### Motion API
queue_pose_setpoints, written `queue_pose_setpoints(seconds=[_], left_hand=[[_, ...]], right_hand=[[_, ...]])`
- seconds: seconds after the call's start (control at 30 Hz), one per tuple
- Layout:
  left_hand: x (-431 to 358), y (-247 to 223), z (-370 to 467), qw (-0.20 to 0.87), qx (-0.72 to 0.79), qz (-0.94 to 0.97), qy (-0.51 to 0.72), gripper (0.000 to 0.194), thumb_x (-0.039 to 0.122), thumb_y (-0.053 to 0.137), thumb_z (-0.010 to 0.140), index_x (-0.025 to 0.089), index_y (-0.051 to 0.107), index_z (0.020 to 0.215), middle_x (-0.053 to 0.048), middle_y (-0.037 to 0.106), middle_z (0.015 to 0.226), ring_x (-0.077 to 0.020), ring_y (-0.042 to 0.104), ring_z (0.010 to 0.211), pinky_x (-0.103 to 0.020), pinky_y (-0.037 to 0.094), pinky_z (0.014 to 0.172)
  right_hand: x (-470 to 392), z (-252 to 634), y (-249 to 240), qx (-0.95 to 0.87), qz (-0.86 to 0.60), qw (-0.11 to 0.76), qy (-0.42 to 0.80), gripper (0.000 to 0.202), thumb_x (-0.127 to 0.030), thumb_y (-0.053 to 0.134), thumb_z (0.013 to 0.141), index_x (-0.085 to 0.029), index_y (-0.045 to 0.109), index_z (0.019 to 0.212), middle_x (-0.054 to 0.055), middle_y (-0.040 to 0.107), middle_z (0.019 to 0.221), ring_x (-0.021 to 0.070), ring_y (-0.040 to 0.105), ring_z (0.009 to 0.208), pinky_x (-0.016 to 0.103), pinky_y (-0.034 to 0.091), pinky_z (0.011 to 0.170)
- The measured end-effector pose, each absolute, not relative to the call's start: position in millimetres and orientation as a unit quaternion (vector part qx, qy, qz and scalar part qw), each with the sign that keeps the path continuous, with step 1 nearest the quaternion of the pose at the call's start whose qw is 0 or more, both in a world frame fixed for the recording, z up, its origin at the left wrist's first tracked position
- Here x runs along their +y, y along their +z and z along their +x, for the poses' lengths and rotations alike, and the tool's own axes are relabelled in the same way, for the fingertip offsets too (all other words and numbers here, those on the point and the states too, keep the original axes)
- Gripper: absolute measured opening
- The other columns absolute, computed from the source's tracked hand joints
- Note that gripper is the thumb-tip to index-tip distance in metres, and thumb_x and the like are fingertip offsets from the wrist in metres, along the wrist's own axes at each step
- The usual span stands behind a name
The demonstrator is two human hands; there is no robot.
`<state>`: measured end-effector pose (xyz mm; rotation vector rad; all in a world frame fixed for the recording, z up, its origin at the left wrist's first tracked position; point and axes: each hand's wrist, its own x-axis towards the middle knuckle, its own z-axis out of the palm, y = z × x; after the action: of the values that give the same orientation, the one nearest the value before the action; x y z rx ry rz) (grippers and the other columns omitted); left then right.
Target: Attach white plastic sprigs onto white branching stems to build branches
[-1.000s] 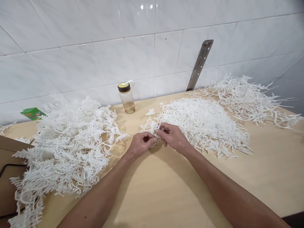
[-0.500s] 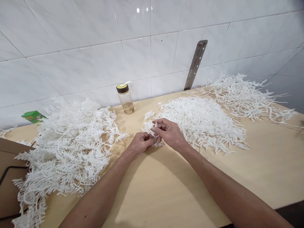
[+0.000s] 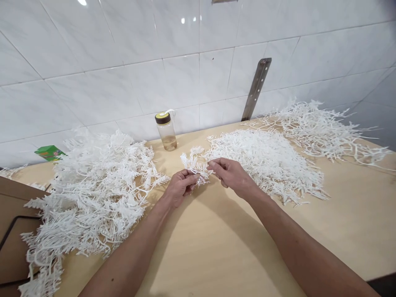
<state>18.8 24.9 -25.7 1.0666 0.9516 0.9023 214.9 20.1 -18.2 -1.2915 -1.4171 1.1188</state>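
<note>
My left hand [image 3: 181,185] is closed, its thumb and fingers pinching a white branched plastic sprig [image 3: 193,165] with fine tines, just above the table. At the sprig's right end, the thumb and forefinger of my right hand [image 3: 232,175] are pinched together on its tines; the exact contact is too small to make out. Right behind my right hand spreads a pile of small white plastic sprigs [image 3: 262,159]. A little clump of the same white pieces [image 3: 196,150] lies beyond the held sprig.
A tall heap of white branched strands [image 3: 102,189] covers the table's left side. Thinner bare white stems [image 3: 321,128] lie at the back right. A drink bottle [image 3: 167,136] stands near the tiled wall, where a metal bracket [image 3: 256,88] leans. Far left are a green box [image 3: 49,152] and a cardboard box [image 3: 18,231].
My right hand has drawn away to the right from my left, opening a gap that shows more of the sprig. My left hand keeps its hold. The camera view has tilted up slightly.
</note>
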Motion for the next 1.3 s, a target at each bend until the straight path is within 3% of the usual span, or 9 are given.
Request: queue_pose_setpoints(seconds=[0.17, 0.43, 0.53, 0.63, 0.9, 1.3], left_hand=[[24, -30, 20, 0.682, 0.398, 0.462, 0.403, 0.039, 0.039, 0.085, 0.064, 0.014, 0.062, 0.084, 0.005, 0.05, 0.058, -0.0036, 0.038, 0.045, -0.019, 0.013, 0.039], [21, -32, 24, 0.669, 0.416, 0.456, 0.414, 0.04, 0.048, 0.081, 0.068, 0.016, 0.058, 0.078, 0.004, 0.053, 0.059, -0.0046, 0.041, 0.043, -0.018, 0.017, 0.037], [20, -34, 28, 0.643, 0.439, 0.441, 0.447, 0.042, 0.051, 0.079, 0.069, 0.016, 0.055, 0.071, 0.006, 0.048, 0.053, -0.0039, 0.036, 0.04, -0.018, 0.018, 0.036], [19, -35, 30, 0.633, 0.445, 0.422, 0.472, 0.044, 0.052, 0.079, 0.069, 0.016, 0.055, 0.067, 0.007, 0.042, 0.048, -0.0037, 0.031, 0.04, -0.018, 0.019, 0.037], [20, -31, 28, 0.669, 0.424, 0.359, 0.493, 0.044, 0.051, 0.084, 0.063, 0.014, 0.063, 0.072, 0.006, 0.045, 0.053, -0.004, 0.035, 0.044, -0.018, 0.017, 0.037], [18, -34, 33, 0.629, 0.455, 0.416, 0.474, 0.046, 0.052, 0.084, 0.06, 0.015, 0.057, 0.066, 0.006, 0.049, 0.052, -0.0033, 0.034, 0.041, -0.018, 0.021, 0.036]], right_hand=[[16, 214, -21, -0.629, -0.51, 0.359, 0.463, 0.036, -0.053, 0.061, 0.084, -0.018, 0.068, 0.085, -0.004, 0.044, 0.058, 0.0074, 0.035, 0.046, 0.02, 0.029, 0.04], [13, 210, -18, -0.633, -0.522, 0.353, 0.449, 0.024, -0.043, 0.064, 0.08, -0.019, 0.066, 0.08, -0.003, 0.055, 0.064, 0.0079, 0.042, 0.045, 0.021, 0.033, 0.04], [11, 208, -17, -0.642, -0.519, 0.349, 0.444, 0.022, -0.041, 0.064, 0.08, -0.019, 0.063, 0.079, -0.003, 0.056, 0.065, 0.0076, 0.043, 0.045, 0.021, 0.034, 0.04], [11, 207, -21, -0.645, -0.51, 0.351, 0.448, 0.021, -0.04, 0.063, 0.081, -0.019, 0.062, 0.078, -0.003, 0.055, 0.066, 0.0078, 0.043, 0.045, 0.021, 0.035, 0.039], [13, 206, -26, -0.646, -0.514, 0.335, 0.454, 0.016, -0.035, 0.065, 0.078, -0.019, 0.062, 0.077, -0.003, 0.056, 0.064, 0.0069, 0.043, 0.045, 0.021, 0.036, 0.042], [11, 212, -26, -0.66, -0.475, 0.317, 0.488, 0.018, -0.036, 0.066, 0.079, -0.02, 0.06, 0.081, -0.003, 0.054, 0.066, 0.0099, 0.049, 0.051, 0.022, 0.042, 0.042]])
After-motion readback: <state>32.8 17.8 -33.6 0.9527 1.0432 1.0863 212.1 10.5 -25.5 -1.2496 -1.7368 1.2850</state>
